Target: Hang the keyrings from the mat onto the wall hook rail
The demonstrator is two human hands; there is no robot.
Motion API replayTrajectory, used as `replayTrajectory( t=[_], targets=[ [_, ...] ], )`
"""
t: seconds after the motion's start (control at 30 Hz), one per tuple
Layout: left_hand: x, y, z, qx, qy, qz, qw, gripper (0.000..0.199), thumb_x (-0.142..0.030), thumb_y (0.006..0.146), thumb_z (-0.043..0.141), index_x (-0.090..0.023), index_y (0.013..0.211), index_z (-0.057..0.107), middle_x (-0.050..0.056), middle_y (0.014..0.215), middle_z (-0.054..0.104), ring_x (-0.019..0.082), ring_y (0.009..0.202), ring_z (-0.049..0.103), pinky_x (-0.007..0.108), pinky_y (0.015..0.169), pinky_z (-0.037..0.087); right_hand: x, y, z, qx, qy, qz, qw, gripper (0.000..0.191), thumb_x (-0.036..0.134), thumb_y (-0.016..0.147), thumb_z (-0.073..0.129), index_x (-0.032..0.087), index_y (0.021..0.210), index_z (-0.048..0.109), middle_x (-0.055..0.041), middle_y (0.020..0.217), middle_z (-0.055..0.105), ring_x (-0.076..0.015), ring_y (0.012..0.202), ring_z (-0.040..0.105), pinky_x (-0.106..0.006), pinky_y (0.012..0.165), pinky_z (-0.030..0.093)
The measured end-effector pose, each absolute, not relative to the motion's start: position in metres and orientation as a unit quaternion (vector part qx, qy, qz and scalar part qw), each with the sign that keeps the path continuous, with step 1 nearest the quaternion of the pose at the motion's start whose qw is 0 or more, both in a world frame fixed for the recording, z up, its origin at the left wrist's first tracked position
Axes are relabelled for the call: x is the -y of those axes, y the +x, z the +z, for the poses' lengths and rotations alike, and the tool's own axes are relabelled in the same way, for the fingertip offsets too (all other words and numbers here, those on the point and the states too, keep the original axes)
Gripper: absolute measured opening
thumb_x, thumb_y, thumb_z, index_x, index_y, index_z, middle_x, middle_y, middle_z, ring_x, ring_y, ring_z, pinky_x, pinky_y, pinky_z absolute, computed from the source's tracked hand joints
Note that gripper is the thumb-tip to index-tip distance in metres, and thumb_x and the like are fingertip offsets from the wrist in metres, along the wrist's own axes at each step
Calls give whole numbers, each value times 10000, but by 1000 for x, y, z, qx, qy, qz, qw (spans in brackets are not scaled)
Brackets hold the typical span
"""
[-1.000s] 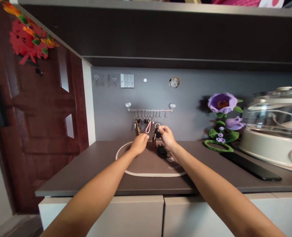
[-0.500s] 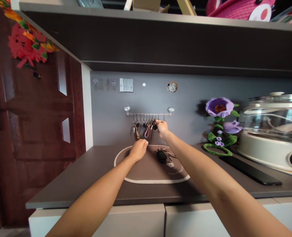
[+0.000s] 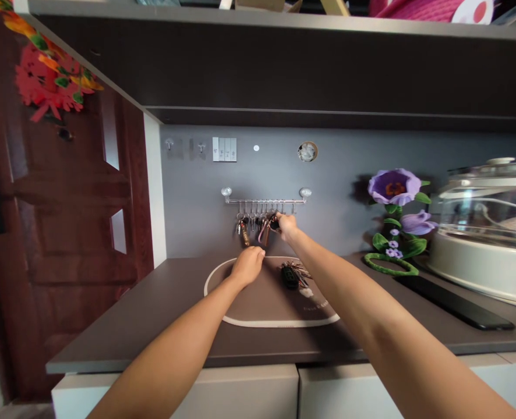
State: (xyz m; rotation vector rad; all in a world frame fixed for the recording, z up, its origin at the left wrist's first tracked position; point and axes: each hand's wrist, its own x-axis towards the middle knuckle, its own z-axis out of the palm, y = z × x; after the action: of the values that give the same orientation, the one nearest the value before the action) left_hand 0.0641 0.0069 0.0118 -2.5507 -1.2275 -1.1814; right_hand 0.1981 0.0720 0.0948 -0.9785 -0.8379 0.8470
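A clear hook rail on the grey wall carries several bunches of hanging keys. At its right part, my right hand is closed on a bunch of keys with a dark round fob, just below the hooks. Lower and to the left, my left hand hovers over the mat, fingers curled together below the hanging keys. Whatever its fingertips hold, if anything, is hidden. Between my forearms, another bunch of keys with a black car key lies on the brown oval mat.
A black phone lies on the counter at right, beside a purple artificial flower and a white appliance with a clear cover. Overhead runs a dark shelf. A dark red door stands at left.
The view has shifted slightly. My right hand stays at the hooks with its keys, and the hanging straps beside it have swung a little. My left hand has hardly moved.
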Motion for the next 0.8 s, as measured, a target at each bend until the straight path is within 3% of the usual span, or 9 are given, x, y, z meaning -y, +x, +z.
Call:
replayTrajectory(
  t=[0.8],
  targets=[
    [-6, 64, 12, 403, -836, -372, 26, 312, -255, 852, 287, -155, 695, 538, 74, 743, 578, 165, 732, 503, 287, 698, 356, -74, 208, 77, 441, -446, 358, 692, 120, 171, 726, 490, 160, 609, 464, 30, 490, 477, -75, 445, 447, -209, 444, 421]
  ],
)
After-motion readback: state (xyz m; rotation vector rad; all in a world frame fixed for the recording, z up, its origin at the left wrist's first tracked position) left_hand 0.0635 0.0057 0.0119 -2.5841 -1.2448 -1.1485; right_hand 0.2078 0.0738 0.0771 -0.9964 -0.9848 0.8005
